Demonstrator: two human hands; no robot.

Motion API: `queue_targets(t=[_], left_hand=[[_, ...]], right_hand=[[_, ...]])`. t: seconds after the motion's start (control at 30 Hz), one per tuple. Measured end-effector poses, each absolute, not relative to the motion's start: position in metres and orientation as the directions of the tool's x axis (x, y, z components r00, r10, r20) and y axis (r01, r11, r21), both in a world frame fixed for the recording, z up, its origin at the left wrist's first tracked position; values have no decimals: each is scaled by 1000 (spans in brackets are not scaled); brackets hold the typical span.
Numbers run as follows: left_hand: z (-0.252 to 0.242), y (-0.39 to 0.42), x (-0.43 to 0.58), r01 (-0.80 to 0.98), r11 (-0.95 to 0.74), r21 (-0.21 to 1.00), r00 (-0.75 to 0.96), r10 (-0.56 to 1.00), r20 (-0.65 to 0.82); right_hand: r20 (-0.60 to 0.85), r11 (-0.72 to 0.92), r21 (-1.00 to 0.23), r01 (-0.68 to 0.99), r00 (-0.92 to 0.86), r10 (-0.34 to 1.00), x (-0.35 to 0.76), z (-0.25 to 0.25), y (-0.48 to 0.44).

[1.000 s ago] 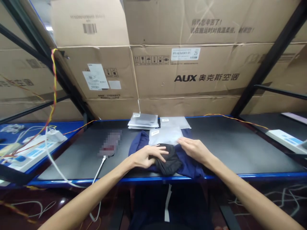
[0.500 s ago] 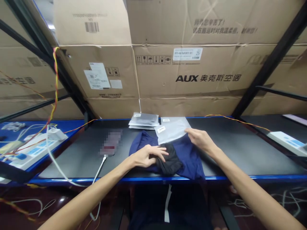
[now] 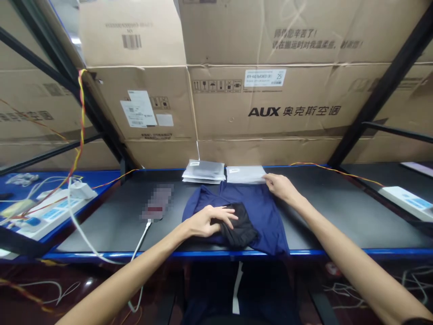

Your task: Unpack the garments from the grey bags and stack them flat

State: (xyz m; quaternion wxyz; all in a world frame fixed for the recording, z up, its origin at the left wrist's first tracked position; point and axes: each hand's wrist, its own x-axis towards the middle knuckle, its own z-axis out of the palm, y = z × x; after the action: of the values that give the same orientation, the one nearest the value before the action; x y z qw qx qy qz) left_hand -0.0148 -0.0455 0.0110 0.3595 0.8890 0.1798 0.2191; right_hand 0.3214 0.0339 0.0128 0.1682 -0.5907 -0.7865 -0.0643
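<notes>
My left hand [image 3: 211, 220] lies over a bunched black cloth [image 3: 241, 228], its thumb and curved fingers around the cloth's left edge. Beneath that spreads a navy blue garment [image 3: 267, 221], laid flat with its lower hem at the front edge of the table. Behind the garment, my right hand [image 3: 279, 186] pinches the right corner of a frosted plastic bag [image 3: 248, 174] with a small white label. Beside it on the left is a stack of similar frosted bags [image 3: 204, 172], the top one labelled too.
A phone-like blurred item [image 3: 157, 203] with a white charging cable lies left on the black tabletop [image 3: 324, 207]. Power strips stand at the left [image 3: 50, 212] and right [image 3: 406, 198]. Cardboard [image 3: 264, 117] walls the back, between black metal posts [image 3: 379, 85].
The bag in my right hand has gone back from over the navy garment onto the bag behind it, uncovering the garment's upper part. My left hand has stayed put.
</notes>
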Motion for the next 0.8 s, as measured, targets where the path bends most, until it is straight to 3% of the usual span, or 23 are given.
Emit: queue_targets(t=[0.2, 0.4, 0.53, 0.63, 0.8], left_hand=[[12, -47, -14, 171, -673, 720, 829, 493, 263], [30, -46, -4, 297, -688, 662, 732, 609, 304], [39, -39, 18, 483, -758, 439, 632, 649, 424], [34, -38, 40, 587, -781, 212, 629, 606, 488], [20, -47, 65, 631, -775, -5, 746, 605, 278]], right_hand=[[272, 253, -117, 960, -214, 938, 319, 4, 46], [356, 364, -161, 918, -290, 888, 322, 8, 19], [378, 575, -180, 798, -483, 790, 323, 8, -8], [339, 609, -205, 766, -528, 778, 324, 2, -23], [241, 587, -265, 765, -537, 808, 328, -10, -32]])
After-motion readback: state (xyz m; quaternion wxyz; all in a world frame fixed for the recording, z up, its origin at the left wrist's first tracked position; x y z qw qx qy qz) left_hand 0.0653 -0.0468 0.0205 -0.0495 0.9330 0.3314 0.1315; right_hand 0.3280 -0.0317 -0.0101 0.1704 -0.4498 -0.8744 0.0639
